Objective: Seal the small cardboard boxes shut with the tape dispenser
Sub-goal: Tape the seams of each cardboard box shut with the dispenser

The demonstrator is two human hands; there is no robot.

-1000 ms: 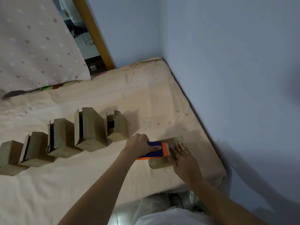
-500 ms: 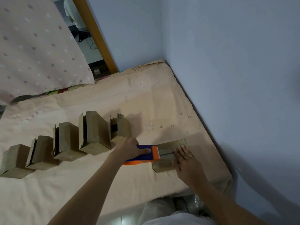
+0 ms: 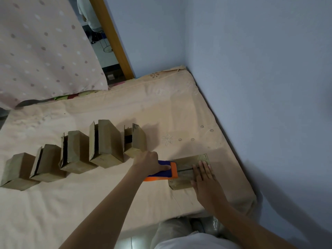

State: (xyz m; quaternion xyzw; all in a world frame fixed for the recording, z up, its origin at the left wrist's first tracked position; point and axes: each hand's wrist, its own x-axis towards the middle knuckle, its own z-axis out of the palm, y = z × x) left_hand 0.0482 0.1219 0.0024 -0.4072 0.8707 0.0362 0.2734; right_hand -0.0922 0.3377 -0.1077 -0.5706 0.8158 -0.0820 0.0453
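A small cardboard box [image 3: 186, 165] lies flat near the bed's right edge. My left hand [image 3: 149, 163] grips a blue and orange tape dispenser [image 3: 166, 171] at the box's left end. My right hand [image 3: 204, 178] presses flat on the box's right half, fingers straight. A dark seam runs across the box top between dispenser and fingers. To the left stands a row of several cardboard boxes [image 3: 106, 142] on their sides, most with flaps ajar.
The beige bed sheet [image 3: 89, 203] covers the surface. A blue wall [image 3: 260, 87] runs along the right side. A dotted curtain [image 3: 41, 51] hangs at the back left, beside a wooden door frame [image 3: 111, 38]. My knees show below the bed's front edge.
My left hand has drawn the tape dispenser leftward along the box top to its left end, exposing more of the box. My right hand stays pressed on the box.
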